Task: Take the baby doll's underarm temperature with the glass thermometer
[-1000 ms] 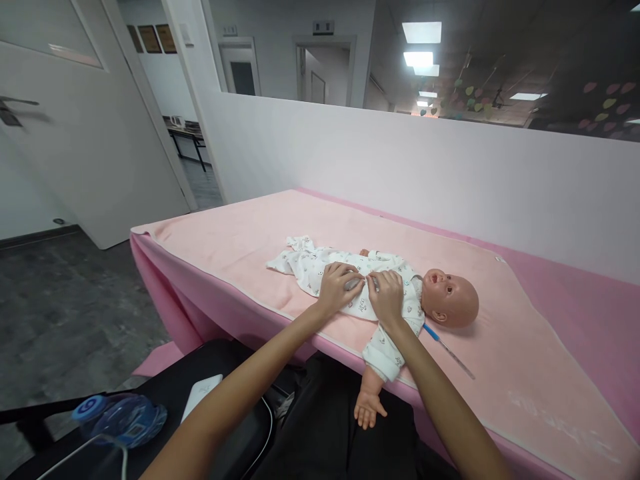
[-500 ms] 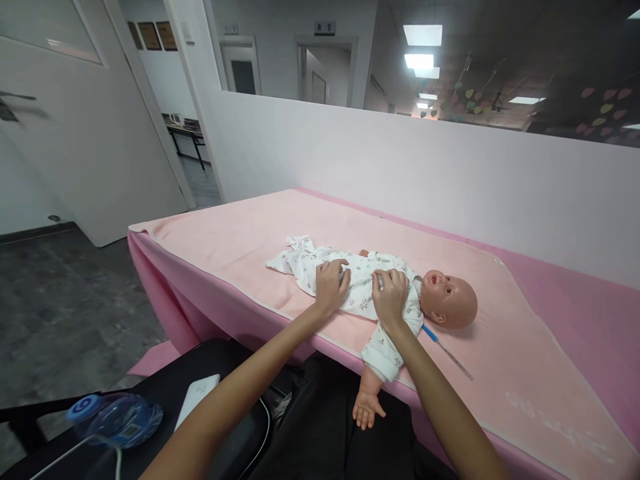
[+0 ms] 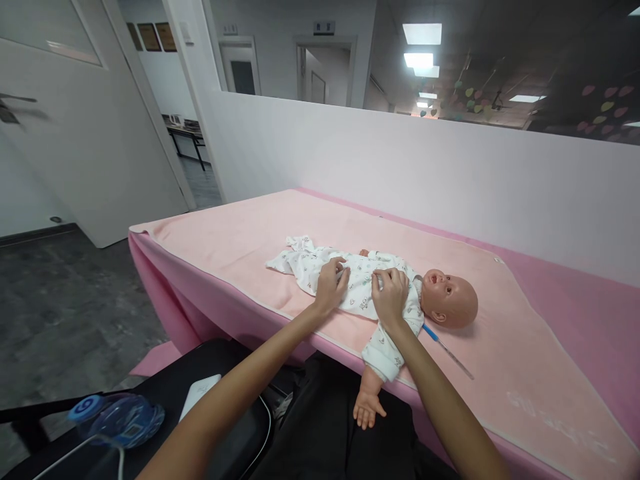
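A baby doll (image 3: 450, 299) lies on its back, its head to the right. It wears a white printed baby garment (image 3: 360, 297), whose legs trail flat to the left. My left hand (image 3: 330, 287) rests at the lower front of the garment, its fingers curled in toward the thumb on the cloth. Over the chest, my right hand (image 3: 391, 293) pinches the garment's front between thumb and fingers. One doll arm hangs over the table edge below my right wrist. A thin rod with a blue handle (image 3: 431, 332) lies beside the doll's shoulder, close to my right forearm.
A pink blanket (image 3: 225, 233) covers the table, which stands against a white half-wall (image 3: 350, 153). At lower left, a black chair (image 3: 235, 427) holds a plastic water bottle (image 3: 120, 420), a white device (image 3: 197, 393) and a cable. A door (image 3: 75, 133) is at the left.
My left hand's fingers have shifted very slightly on the garment. The right hand and the doll stay in place.
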`<move>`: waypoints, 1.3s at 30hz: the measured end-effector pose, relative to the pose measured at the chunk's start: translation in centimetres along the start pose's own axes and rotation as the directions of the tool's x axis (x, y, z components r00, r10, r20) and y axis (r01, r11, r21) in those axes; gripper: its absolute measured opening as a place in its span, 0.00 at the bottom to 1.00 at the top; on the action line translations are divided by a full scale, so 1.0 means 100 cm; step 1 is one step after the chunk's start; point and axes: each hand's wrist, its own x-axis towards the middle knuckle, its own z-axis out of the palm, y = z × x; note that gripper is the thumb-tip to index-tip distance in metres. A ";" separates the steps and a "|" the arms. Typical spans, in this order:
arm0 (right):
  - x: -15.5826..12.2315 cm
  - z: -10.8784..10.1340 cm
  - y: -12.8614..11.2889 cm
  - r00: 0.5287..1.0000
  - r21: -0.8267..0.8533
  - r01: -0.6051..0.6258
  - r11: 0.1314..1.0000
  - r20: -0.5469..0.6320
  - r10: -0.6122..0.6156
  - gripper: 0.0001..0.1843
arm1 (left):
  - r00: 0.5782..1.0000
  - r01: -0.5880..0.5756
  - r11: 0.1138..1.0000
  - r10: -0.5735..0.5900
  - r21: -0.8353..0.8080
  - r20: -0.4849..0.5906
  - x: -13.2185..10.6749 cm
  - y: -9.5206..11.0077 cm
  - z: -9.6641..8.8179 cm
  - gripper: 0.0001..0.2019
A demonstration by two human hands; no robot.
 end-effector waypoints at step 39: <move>-0.079 -0.171 0.040 0.874 -0.196 -0.485 0.852 -0.079 0.479 0.18 | 0.990 -0.066 0.965 0.031 -0.254 -0.138 -0.019 0.087 -0.043 0.16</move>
